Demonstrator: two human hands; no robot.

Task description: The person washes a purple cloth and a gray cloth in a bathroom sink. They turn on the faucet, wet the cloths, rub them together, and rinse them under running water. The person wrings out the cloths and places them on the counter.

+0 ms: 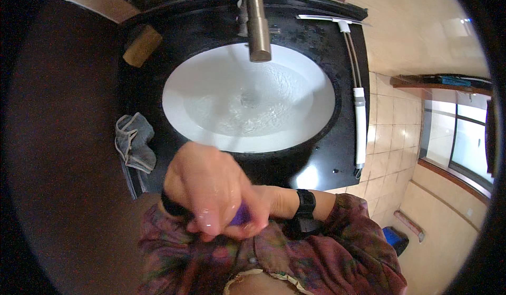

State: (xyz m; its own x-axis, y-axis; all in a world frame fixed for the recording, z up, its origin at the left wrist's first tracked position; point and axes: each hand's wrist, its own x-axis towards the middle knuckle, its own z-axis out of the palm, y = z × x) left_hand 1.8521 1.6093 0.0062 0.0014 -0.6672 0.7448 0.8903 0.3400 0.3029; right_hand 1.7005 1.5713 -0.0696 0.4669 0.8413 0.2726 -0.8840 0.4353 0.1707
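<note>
In front of the basin, close to my chest, my left hand (209,184) and my right hand (257,212) press together, wet and slightly blurred. Between them shows part of a small purple object (240,214); the fingers cover most of it, so its kind is unclear. My left hand lies uppermost, its back towards me, while my right hand reaches in from the right beneath it. A black band (174,206) circles my left wrist, and a black strap (306,203) my right. Beyond them, rippling clear water (257,115) stands in a white oval washbasin (213,139).
A metal tap (259,38) overhangs the basin. On the black countertop (272,168) lie a white-handled squeegee (359,125) at right, a grey face mask (136,143) and a yellowish-brown block (143,46) at left. A blue container (393,236) stands low at right.
</note>
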